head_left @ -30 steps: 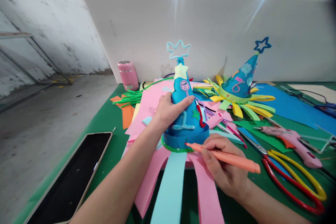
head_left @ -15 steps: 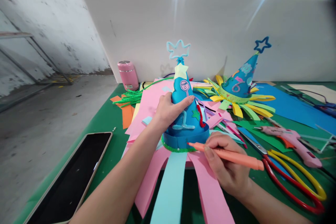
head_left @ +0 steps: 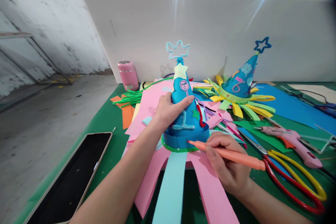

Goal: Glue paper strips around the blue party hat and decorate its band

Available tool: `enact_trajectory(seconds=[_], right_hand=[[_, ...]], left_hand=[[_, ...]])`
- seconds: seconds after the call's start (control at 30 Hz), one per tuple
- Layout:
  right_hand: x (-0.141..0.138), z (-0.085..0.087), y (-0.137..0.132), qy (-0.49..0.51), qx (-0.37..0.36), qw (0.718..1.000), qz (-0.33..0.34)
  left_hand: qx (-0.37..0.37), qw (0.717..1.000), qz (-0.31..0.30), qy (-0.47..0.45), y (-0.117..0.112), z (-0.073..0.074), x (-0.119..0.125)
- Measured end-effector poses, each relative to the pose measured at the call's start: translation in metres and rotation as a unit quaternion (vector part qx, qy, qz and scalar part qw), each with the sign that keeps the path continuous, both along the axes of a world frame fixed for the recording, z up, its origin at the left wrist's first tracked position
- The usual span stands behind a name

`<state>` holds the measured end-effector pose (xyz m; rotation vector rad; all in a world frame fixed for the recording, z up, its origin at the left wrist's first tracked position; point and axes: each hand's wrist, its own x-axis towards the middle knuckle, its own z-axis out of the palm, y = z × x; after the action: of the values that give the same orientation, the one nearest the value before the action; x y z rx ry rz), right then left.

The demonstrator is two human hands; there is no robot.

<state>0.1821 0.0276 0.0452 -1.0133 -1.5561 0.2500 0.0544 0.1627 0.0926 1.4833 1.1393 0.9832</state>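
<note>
A blue paper party hat stands in front of me, with a pale blue pipe-cleaner star on top and pink and light blue paper strips fanning toward me from its base. My left hand is wrapped around the cone, thumb across its front. In my right hand is an orange marker, held like a pen. Its tip is at the blue band around the hat's lower edge; whether it touches is hard to tell. A green trim runs along the bottom.
Scissors with red and yellow handles and a pink glue gun lie on the right. A second decorated hat stands behind them. To the left are a phone, green pipe cleaners and a pink bottle.
The marker tip has shifted very slightly upward on the band, and my right hand with it. The hat and my left hand look almost unchanged.
</note>
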Motion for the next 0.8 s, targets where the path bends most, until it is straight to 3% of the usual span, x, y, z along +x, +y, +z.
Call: enact_trajectory(seconds=[0.23,0.47,0.57,0.8], right_hand=[[0.0,0.0,0.0,0.012,0.003,1.0,0.012],[0.004,0.0,0.005,0.138,0.024,0.99,-0.021],[0.009,0.002,0.006,0.17,-0.001,0.985,-0.014],[0.012,0.015,0.007,0.06,-0.009,0.995,0.072]], left_hand=[[0.006,1.0,-0.01,0.021,0.0,0.001,0.0],[0.009,1.0,-0.016,0.02,0.001,0.0,-0.001],[0.006,1.0,-0.017,0.009,0.001,0.0,-0.001],[0.022,0.999,-0.006,0.031,-0.002,0.002,0.0]])
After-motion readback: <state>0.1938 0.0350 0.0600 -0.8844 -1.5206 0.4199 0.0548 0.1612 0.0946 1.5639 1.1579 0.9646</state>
